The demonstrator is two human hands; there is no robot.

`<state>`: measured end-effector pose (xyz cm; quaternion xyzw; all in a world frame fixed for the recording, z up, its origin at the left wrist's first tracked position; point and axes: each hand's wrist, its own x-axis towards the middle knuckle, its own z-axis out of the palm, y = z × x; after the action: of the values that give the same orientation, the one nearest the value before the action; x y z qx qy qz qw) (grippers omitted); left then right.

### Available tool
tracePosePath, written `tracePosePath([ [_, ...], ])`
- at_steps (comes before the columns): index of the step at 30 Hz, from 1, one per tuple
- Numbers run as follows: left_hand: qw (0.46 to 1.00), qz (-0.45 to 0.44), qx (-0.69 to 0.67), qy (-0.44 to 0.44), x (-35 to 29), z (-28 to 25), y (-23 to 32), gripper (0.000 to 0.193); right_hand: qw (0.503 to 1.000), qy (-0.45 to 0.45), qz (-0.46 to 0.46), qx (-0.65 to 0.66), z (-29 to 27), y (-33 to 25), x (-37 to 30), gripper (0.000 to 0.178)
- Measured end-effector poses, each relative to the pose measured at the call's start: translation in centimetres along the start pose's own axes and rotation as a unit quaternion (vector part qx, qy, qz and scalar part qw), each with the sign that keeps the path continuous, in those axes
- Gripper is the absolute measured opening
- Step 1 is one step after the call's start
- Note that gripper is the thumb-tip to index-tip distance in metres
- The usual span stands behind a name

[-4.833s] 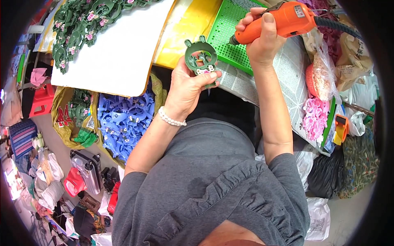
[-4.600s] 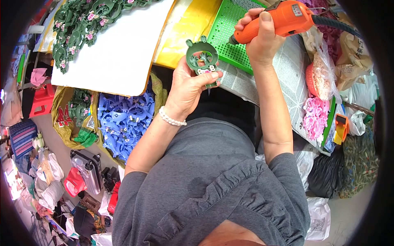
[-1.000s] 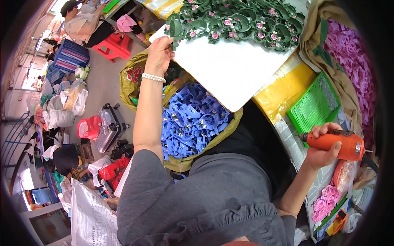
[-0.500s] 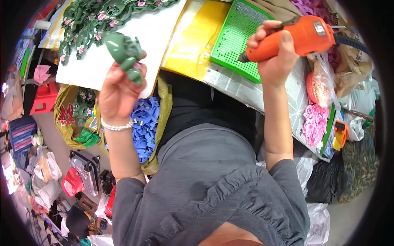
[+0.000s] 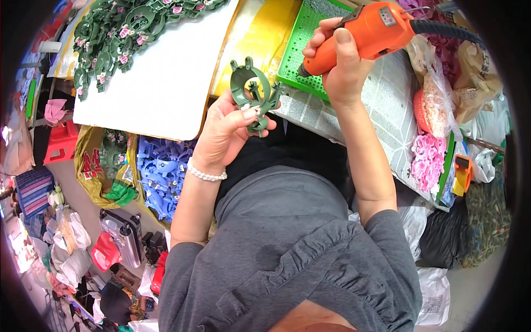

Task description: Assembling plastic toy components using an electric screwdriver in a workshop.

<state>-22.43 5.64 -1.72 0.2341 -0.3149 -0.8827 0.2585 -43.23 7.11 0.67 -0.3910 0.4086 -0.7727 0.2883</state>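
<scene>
A dark green plastic part (image 5: pixel 238 83) with a ring-shaped opening and small posts is pinched between the thumb and fingers of my left hand (image 5: pixel 229 130). It is held in front of the table edge, ring uppermost. My right hand (image 5: pixel 348 69) is wrapped round an orange electric screwdriver (image 5: pixel 365 36) with a dark cable. The screwdriver's dark tip points down and left, above the green perforated basket (image 5: pixel 305 86), and is apart from the green part. Small grey pieces, too fine to make out, lie at the basket's far end.
Many green parts with pink flowers (image 5: pixel 124 36) are heaped on the white board (image 5: pixel 160 88). Below it, blue parts (image 5: pixel 163 177) fill a yellow sack. Pink parts (image 5: pixel 428 160) and a bagged red basket (image 5: pixel 423 113) stand at the right. A red stool (image 5: pixel 62 143) is at the left.
My left hand has moved right with the green part, away from the white board, and the part has turned to show its ring. The screwdriver has shifted slightly left and up.
</scene>
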Motion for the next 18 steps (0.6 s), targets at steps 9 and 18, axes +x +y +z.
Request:
tracePosePath([
  [9,0.999,0.017,-0.013,0.028,0.47,-0.13,-0.31,0.049,1.0,0.006,-0.01,-0.017,0.1,0.02,-0.09,0.035],
  [18,1.0,0.004,-0.025,0.006,0.68,0.31,-0.47,0.044,0.999,0.013,-0.012,-0.03,0.0,-0.09,-0.13,0.034],
])
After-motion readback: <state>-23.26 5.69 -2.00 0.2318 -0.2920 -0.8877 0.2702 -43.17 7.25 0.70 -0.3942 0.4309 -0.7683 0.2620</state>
